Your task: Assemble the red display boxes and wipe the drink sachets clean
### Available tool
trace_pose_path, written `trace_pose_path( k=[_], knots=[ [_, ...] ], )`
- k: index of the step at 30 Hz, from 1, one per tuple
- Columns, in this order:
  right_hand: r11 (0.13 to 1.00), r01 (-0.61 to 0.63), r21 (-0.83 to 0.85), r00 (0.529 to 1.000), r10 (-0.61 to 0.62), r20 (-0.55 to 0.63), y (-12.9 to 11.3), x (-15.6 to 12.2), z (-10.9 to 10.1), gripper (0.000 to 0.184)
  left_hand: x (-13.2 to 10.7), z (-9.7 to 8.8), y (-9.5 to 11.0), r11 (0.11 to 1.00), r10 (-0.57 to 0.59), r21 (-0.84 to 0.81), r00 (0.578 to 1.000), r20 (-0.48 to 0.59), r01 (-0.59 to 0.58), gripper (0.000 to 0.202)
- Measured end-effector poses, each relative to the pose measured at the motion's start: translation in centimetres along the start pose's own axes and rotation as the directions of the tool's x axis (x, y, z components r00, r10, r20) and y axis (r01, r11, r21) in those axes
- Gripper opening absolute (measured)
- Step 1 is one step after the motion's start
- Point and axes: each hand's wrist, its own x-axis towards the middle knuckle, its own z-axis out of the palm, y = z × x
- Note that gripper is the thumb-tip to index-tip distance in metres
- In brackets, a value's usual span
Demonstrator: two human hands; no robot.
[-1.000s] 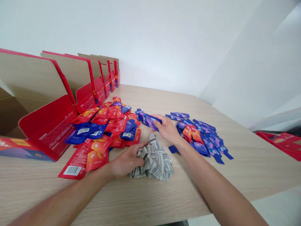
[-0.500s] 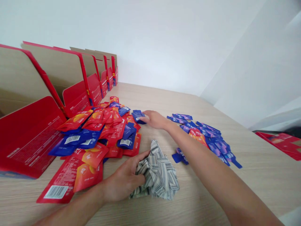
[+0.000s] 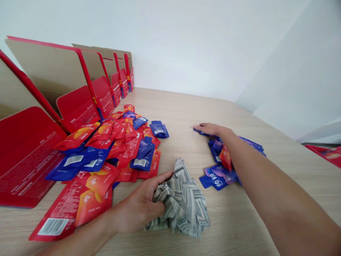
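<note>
My left hand (image 3: 140, 206) is closed on a crumpled striped cloth (image 3: 183, 206) that lies on the wooden table (image 3: 183, 110). My right hand (image 3: 210, 129) lies flat, fingers stretched out, on the far end of a pile of blue and purple packets (image 3: 221, 174) at the right. A larger heap of red and blue packets (image 3: 112, 149) spreads over the left of the table. One blue packet (image 3: 159, 129) lies at that heap's right edge.
A row of open red cardboard boxes (image 3: 80, 103) with raised brown flaps stands along the left side. A red flattened box (image 3: 326, 154) sits at the far right, off the table. White walls close the back and right.
My right hand set the blue packet down at the edge of the left heap, then swung right onto the blue and purple pile. My left hand stayed on the cloth.
</note>
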Motion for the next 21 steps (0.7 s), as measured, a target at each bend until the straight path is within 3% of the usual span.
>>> trace_pose_path(
  k=[5, 10, 13, 18, 21],
  knots=[
    [0.987, 0.129, -0.096, 0.983, -0.115, 0.141, -5.1, -0.8, 0.3, 0.078, 0.1, -0.1, -0.2, 1.000, 0.009, -0.028, 1.000, 0.014, -0.008, 0.091],
    [0.955, 0.250, -0.158, 0.961, -0.225, 0.161, -8.7, -4.7, 1.1, 0.090, 0.2, -0.1, -0.5, 0.999, 0.023, -0.033, 1.000, 0.010, -0.023, 0.094],
    [0.931, 0.315, -0.183, 0.943, -0.286, 0.170, -9.1, -7.3, 1.3, 0.087, 0.2, 0.0, -0.2, 0.999, 0.033, -0.023, 0.999, 0.004, -0.033, 0.093],
    [0.907, 0.337, -0.252, 0.941, -0.318, 0.114, -8.2, -10.8, 0.7, 0.047, 0.0, 0.2, 0.1, 0.999, 0.039, -0.023, 0.999, -0.010, -0.039, 0.093],
    [0.906, 0.315, -0.284, 0.948, -0.316, 0.045, -7.9, -12.4, 0.6, 0.038, 0.0, 0.3, 0.0, 0.999, 0.050, -0.014, 0.997, -0.050, -0.051, 0.093]
  ],
)
